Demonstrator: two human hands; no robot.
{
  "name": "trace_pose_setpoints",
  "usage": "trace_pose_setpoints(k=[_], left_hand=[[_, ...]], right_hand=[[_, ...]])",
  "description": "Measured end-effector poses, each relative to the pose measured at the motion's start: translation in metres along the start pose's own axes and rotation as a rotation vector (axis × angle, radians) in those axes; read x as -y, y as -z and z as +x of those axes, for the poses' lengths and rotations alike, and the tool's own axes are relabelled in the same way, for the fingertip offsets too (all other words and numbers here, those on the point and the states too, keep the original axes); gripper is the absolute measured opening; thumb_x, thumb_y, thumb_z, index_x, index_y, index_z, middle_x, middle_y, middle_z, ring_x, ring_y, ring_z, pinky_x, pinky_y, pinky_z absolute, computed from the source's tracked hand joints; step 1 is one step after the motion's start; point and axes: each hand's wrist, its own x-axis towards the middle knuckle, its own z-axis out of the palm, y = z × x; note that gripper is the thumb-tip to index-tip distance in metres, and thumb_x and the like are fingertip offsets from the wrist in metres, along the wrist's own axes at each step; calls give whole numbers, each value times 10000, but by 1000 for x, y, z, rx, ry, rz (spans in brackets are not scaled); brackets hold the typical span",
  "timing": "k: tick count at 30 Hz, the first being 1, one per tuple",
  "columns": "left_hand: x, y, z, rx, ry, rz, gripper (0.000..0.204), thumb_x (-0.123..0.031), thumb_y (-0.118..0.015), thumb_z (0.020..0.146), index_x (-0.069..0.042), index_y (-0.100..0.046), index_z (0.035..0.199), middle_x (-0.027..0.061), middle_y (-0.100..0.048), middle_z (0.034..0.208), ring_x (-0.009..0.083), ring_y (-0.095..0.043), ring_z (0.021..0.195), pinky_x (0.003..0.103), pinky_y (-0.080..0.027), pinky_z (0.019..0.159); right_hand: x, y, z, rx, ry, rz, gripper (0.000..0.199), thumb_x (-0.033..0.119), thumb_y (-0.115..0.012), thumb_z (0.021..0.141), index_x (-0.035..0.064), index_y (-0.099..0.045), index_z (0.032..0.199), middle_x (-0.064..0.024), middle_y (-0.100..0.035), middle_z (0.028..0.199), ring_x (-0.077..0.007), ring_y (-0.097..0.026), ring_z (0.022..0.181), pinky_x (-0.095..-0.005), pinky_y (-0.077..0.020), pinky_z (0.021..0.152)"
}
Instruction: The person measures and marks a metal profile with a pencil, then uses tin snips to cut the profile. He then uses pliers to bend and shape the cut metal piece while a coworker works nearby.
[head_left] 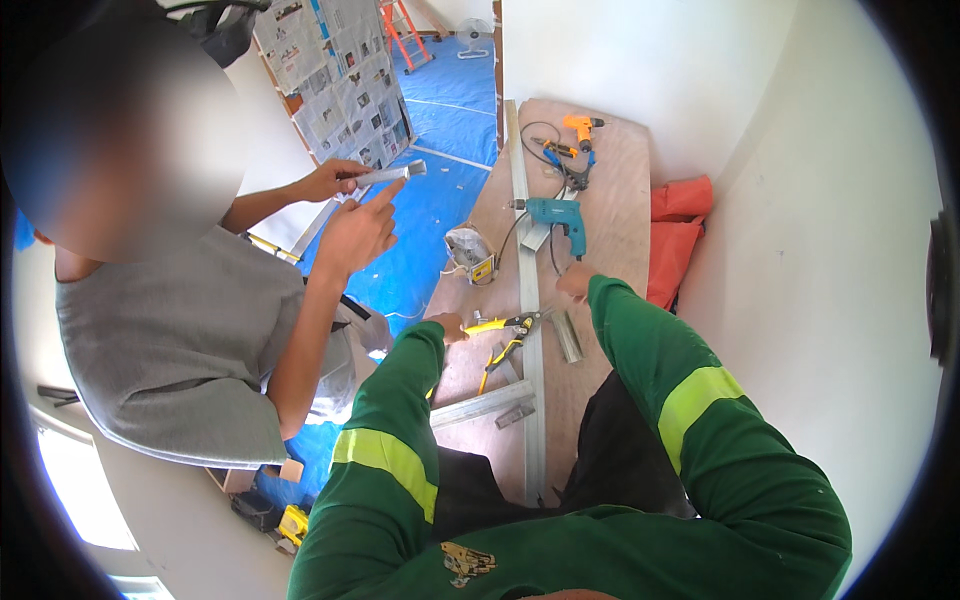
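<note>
My left hand is closed at the end of one yellow handle of a pair of tin snips, whose handles are spread apart. My right hand is low over the board, just below the grip of a teal power drill; the sleeve and angle hide what its fingers do. A long metal channel runs lengthwise between my hands. Short channel offcuts lie beside it, and another metal length crosses near my knees.
On the wooden board are an orange drill, cables and an open container. At left, a person in grey holds a short channel piece. Red bags lie by the right wall; blue sheeting covers the floor.
</note>
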Motion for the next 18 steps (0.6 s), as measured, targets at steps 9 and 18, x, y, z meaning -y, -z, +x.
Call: trace_pose_setpoints(k=[9,18], left_hand=[[21,-17,17,-11,-62,67,537,-528,-679,995,-96,-753,1305,204,-762,1228,382,-717,1180,495,-544,1021],[23,-32,23,-6,-120,150,528,-529,-672,998,-77,-763,1258,214,-752,1249,401,-697,1208,502,-528,1037]], right_hand=[[5,-3,-4,-70,246,-138,421,293,-697,863,-89,-735,1035,-212,-767,907,-295,-774,691,-444,-612,619],[39,-31,-9,-203,250,-135,373,213,-633,846,-83,-775,1024,-278,-777,1025,-374,-792,861,-469,-621,783]])
